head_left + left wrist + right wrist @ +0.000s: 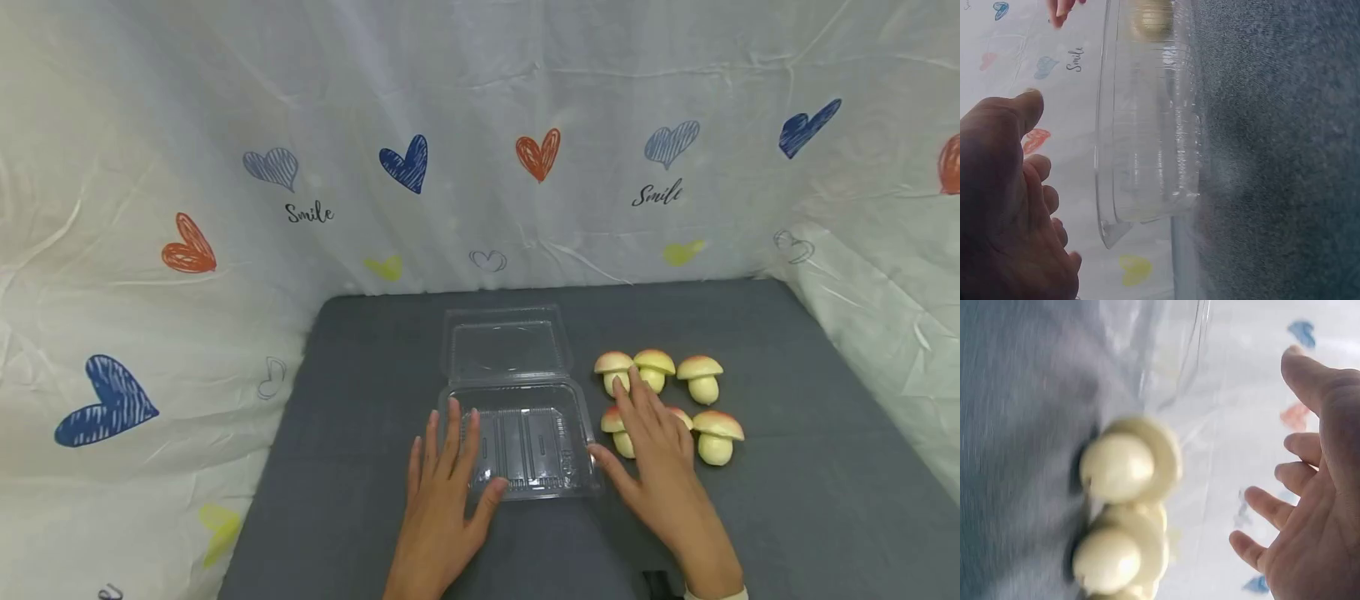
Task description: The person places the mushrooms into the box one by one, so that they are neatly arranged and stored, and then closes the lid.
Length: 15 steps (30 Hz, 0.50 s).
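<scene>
A clear plastic clamshell box lies unfolded on the dark table, its lid laid back at the far side. Over the box's left edge is my left hand, fingers spread and holding nothing; the left wrist view shows it apart from the box wall. To the right of the box sit several toy mushrooms with reddish-yellow caps, in two rows. Above the near row hovers my right hand, fingers loosely extended, hiding part of some mushrooms. In the right wrist view, mushroom stems appear away from its fingers.
A grey cloth covers the table. Behind and beside it hangs a white sheet printed with hearts. Near the right wrist, a small black object shows at the bottom edge.
</scene>
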Available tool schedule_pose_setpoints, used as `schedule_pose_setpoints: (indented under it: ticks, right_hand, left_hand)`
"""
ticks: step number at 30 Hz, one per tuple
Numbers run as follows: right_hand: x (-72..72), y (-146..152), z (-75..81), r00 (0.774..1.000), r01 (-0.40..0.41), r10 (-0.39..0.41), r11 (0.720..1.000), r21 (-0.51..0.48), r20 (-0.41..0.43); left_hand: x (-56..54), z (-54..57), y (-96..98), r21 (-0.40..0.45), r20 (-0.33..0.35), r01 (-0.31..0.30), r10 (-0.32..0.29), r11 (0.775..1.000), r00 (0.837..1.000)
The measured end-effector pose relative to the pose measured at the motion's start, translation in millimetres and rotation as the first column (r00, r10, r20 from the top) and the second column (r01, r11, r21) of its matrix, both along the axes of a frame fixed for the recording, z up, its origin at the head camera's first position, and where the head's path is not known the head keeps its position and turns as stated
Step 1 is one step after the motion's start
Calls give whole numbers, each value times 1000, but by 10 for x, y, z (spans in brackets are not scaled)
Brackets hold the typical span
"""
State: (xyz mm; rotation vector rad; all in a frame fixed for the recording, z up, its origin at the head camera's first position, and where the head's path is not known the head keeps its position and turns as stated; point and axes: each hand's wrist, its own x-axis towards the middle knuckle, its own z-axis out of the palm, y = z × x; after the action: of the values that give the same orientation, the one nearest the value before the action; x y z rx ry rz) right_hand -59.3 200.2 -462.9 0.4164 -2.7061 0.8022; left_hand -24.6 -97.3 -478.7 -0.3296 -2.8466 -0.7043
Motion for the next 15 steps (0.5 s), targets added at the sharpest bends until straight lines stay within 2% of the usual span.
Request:
schedule_pose_setpoints:
  ticks: [5,15]
  right_hand:
    - [0,295,-24,997,72,-73,996,-51,-16]
    - [77,871,-149,968,247,-245,969,-20,56]
  left_hand:
    - [-20,-54,-26,88,37,-3,-1,996,999]
    - [-65,-176,-79,228,7,-31,30,973,1000]
